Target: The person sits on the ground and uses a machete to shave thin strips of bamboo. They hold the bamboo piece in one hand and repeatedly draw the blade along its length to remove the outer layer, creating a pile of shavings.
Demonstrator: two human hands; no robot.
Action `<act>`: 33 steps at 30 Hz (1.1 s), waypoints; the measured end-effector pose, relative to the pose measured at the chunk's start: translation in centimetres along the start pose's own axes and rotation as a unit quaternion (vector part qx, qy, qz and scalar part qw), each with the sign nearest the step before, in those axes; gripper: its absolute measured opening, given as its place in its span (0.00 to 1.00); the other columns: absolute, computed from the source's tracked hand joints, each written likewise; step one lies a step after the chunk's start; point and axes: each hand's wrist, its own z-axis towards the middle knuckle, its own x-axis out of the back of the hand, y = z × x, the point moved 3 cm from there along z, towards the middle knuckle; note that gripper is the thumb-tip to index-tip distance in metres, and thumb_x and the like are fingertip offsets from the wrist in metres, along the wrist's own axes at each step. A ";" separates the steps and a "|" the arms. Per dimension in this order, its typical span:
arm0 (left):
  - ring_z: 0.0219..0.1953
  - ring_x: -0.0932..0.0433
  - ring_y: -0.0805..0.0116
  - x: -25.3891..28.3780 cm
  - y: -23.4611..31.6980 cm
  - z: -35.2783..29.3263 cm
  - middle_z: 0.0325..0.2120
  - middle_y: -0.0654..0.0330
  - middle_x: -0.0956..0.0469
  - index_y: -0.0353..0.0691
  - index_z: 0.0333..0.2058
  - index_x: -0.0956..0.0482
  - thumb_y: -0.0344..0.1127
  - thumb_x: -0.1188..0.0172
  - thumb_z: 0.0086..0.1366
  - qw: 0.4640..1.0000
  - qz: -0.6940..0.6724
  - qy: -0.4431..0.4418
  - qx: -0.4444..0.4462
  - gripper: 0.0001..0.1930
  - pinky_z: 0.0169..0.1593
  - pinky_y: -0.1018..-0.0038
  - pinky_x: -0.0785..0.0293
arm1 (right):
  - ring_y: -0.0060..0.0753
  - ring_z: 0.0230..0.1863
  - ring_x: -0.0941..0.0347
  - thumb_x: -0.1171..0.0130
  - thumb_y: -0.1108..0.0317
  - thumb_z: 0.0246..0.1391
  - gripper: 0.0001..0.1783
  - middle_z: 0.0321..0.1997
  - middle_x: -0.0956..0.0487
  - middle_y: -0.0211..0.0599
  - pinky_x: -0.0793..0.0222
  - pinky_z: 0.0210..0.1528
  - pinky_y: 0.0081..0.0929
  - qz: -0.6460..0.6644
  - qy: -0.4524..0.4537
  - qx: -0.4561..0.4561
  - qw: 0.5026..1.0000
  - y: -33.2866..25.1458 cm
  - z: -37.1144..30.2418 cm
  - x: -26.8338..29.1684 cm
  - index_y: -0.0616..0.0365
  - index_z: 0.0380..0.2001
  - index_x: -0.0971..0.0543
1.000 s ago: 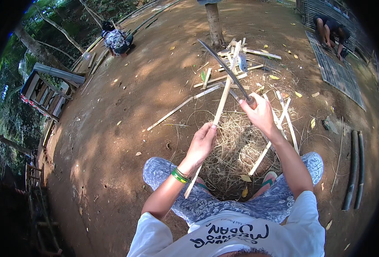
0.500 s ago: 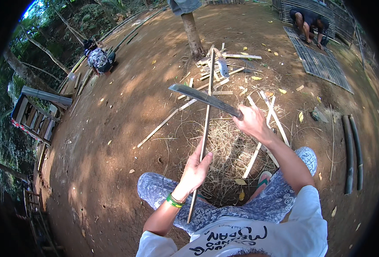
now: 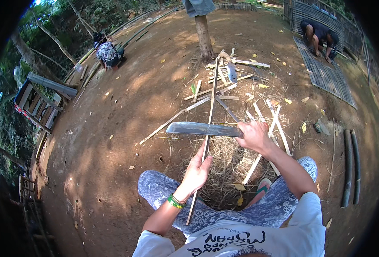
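Between my knees, my left hand [image 3: 197,171] is closed round a long, thin bamboo strip [image 3: 214,95] that slants up and away from me. My right hand [image 3: 254,136] grips the handle of a machete [image 3: 202,129], its broad dark blade pointing left. The blade lies across the strip, a short way beyond my left hand. Below them, a heap of pale shavings [image 3: 230,158] covers the ground between my feet.
Split bamboo pieces [image 3: 228,97] and another blade [image 3: 232,73] lie ahead by a tree trunk [image 3: 204,38]. One person [image 3: 108,52] crouches far left; another [image 3: 320,36] bends over a slatted bamboo panel [image 3: 326,75]. Two dark poles [image 3: 347,171] lie at right.
The machete has come down along the strip toward my left hand, and its blade has turned more level. My left hand keeps its hold. The view has shifted slightly.
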 end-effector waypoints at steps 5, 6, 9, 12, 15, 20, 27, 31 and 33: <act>0.18 0.43 0.87 -1.2 1.6 -0.2 0.20 0.77 0.38 0.47 0.73 0.49 0.31 0.52 0.75 0.999 -0.047 -0.012 -0.014 0.31 0.20 0.84 0.44 | 0.43 0.19 0.22 0.41 0.63 0.45 0.07 0.16 0.24 0.43 0.25 0.28 0.44 0.020 -0.025 0.004 0.999 2.3 0.5 -1.7 0.54 0.23 0.24; 0.24 0.43 0.84 -1.2 0.8 -0.9 0.25 0.73 0.39 0.45 0.72 0.48 0.31 0.52 0.74 0.999 -0.034 -0.028 -0.019 0.30 0.26 0.82 0.45 | 0.41 0.21 0.21 0.41 0.62 0.46 0.08 0.16 0.23 0.43 0.25 0.29 0.44 0.042 -0.020 -0.077 0.996 4.5 1.7 -1.1 0.55 0.24 0.23; 0.55 0.46 0.67 -1.3 -0.7 -2.1 0.54 0.56 0.42 0.39 0.71 0.47 0.31 0.53 0.73 0.997 -0.016 -0.069 -0.023 0.30 0.56 0.73 0.48 | 0.41 0.25 0.20 0.41 0.60 0.49 0.10 0.17 0.23 0.45 0.24 0.31 0.45 0.054 -0.045 -0.135 0.988 4.9 2.1 -0.1 0.54 0.26 0.21; 0.72 0.43 0.57 -1.0 1.3 -1.2 0.69 0.45 0.42 0.38 0.71 0.46 0.30 0.54 0.72 0.995 -0.018 -0.053 0.083 0.30 0.71 0.68 0.49 | 0.47 0.29 0.19 0.41 0.57 0.49 0.12 0.18 0.22 0.46 0.25 0.34 0.50 -0.031 -0.082 -0.002 0.996 0.9 -0.8 -2.0 0.54 0.26 0.21; 0.71 0.43 0.61 -1.5 0.2 -2.0 0.70 0.46 0.42 0.37 0.71 0.47 0.30 0.54 0.73 0.998 -0.039 -0.046 0.019 0.29 0.71 0.69 0.49 | 0.48 0.27 0.21 0.41 0.55 0.48 0.15 0.17 0.24 0.43 0.24 0.35 0.50 0.002 0.006 0.013 1.000 3.4 -1.1 -3.1 0.56 0.26 0.21; 0.72 0.47 0.62 -1.7 0.7 -2.1 0.71 0.48 0.45 0.33 0.71 0.48 0.27 0.55 0.73 0.993 -0.102 -0.050 0.016 0.29 0.72 0.70 0.52 | 0.47 0.19 0.25 0.43 0.56 0.50 0.13 0.16 0.23 0.40 0.25 0.33 0.53 0.036 -0.091 -0.036 0.995 3.9 -0.7 -2.1 0.56 0.29 0.21; 0.31 0.42 0.80 -1.6 -0.6 -3.4 0.35 0.68 0.40 0.43 0.72 0.50 0.29 0.54 0.75 0.990 -0.114 -0.067 0.057 0.30 0.34 0.81 0.45 | 0.46 0.49 0.23 0.41 0.55 0.51 0.14 0.36 0.19 0.49 0.26 0.51 0.50 -0.017 -0.106 -0.114 0.988 5.3 -1.2 -1.6 0.49 0.38 0.20; 0.44 0.29 0.75 -1.4 -0.2 -3.1 0.59 0.56 0.31 0.39 0.72 0.48 0.27 0.55 0.73 0.997 -0.048 -0.042 0.049 0.30 0.50 0.78 0.32 | 0.46 0.41 0.20 0.38 0.54 0.48 0.13 0.34 0.18 0.48 0.25 0.48 0.51 -0.038 -0.200 -0.021 0.979 1.0 -2.9 -2.9 0.50 0.33 0.20; 0.29 0.35 0.82 -1.6 -0.7 -3.5 0.43 0.65 0.32 0.43 0.72 0.49 0.28 0.55 0.74 0.996 -0.066 -0.053 0.030 0.30 0.35 0.82 0.35 | 0.45 0.41 0.21 0.38 0.53 0.48 0.15 0.34 0.18 0.47 0.25 0.47 0.51 -0.027 -0.145 -0.077 0.986 3.3 -1.5 -2.2 0.50 0.33 0.19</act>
